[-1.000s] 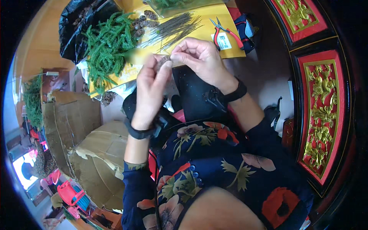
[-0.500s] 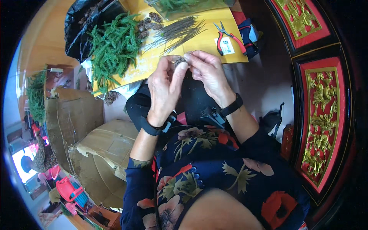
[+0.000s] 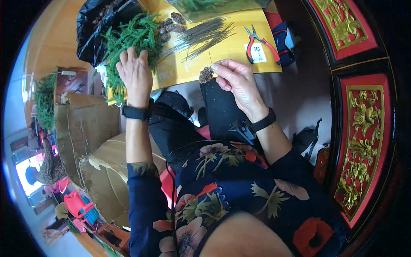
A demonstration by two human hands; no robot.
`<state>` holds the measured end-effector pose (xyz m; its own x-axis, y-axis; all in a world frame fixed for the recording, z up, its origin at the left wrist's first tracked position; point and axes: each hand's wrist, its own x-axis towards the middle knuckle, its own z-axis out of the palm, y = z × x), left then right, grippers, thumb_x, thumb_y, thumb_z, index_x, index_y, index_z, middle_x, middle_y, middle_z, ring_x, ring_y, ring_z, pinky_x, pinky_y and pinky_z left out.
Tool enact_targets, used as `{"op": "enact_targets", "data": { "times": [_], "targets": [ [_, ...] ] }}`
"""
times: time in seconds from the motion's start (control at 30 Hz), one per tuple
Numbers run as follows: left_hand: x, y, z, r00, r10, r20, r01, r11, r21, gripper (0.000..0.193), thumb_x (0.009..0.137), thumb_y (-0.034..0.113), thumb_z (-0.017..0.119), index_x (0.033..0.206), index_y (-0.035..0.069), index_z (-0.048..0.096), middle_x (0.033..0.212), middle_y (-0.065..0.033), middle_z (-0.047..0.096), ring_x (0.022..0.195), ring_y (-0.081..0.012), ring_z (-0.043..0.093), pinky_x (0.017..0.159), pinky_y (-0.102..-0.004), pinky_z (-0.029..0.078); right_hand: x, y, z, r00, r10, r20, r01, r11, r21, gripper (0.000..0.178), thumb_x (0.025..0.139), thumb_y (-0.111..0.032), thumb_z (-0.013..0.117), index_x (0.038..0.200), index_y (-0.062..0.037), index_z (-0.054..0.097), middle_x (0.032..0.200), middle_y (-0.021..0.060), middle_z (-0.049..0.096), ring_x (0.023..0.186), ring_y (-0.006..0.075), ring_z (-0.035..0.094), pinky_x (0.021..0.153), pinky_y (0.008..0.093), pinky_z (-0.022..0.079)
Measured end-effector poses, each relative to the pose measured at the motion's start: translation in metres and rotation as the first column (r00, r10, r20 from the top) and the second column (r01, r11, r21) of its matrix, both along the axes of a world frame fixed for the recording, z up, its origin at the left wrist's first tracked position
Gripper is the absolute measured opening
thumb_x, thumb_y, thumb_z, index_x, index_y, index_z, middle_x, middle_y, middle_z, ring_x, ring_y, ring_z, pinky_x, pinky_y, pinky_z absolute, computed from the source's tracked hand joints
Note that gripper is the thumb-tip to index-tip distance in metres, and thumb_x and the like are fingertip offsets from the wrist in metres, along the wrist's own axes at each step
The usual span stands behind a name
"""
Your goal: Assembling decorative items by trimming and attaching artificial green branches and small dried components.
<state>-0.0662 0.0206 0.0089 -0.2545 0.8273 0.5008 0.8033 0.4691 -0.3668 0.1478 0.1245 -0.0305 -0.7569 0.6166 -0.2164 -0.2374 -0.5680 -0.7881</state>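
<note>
My right hand (image 3: 236,83) pinches a small brown pine cone (image 3: 206,75) at its upper right side, in front of the table's near edge. A thin wire stands up from the cone near my fingertips. Over on the left, my left hand (image 3: 136,79) reaches onto a pile of green artificial fir sprigs (image 3: 143,32). Its fingers are bent down and a little apart, and the tips are partly hidden. Beyond my hands, thin dark wire stems (image 3: 207,34) lie loose beside several pine cones (image 3: 173,27).
Red-handled pliers (image 3: 255,45) lie on the yellow table (image 3: 188,77), over a white label. Behind stand a black plastic bag (image 3: 87,38) and a clear tub (image 3: 218,10) of greenery. Cardboard (image 3: 87,137) stands at my left; a carved red-and-gold panel (image 3: 364,141) is at right.
My left hand has let go of the pine cone and moved left onto the green sprigs. The cone stays in my right hand, hanging slightly lower.
</note>
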Motion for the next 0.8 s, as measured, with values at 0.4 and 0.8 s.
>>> {"op": "enact_targets", "data": {
  "times": [0.4, 0.8],
  "targets": [
    [-0.048, -0.014, 0.008, 0.8, -0.372, 0.47, 0.045, 0.819, 0.572, 0.014, 0.081, 0.016, 0.063, 0.091, 0.01, 0.07, 0.09, -0.0055, 0.065, 0.085, -0.0176, 0.06, 0.071, -0.031, 0.046, 0.001, -0.002, 0.001, 0.999, 0.048, 0.018, -0.048, 0.999, -0.004, 0.011, 0.086, -0.01, 0.06, 0.091, 0.0003, 0.061, 0.069, -0.0029, 0.052, 0.052, 0.0026, 0.041, 0.045, 0.0157, 0.028],
    [-0.134, -0.062, 0.017, 0.422, -0.46, 0.781, -0.453, 0.64, 0.621, 0.027, 0.085, 0.029, 0.061, 0.098, 0.007, 0.068, 0.092, -0.0066, 0.067, 0.079, -0.0138, 0.062, 0.068, -0.0288, 0.048, 0.002, -0.001, -0.001, 0.999, 0.051, 0.012, -0.051, 0.999, 0.012, 0.011, 0.086, -0.011, 0.06, 0.091, -0.0015, 0.06, 0.07, -0.0032, 0.051, 0.053, 0.0029, 0.041, 0.045, 0.0163, 0.028]
  ]
}}
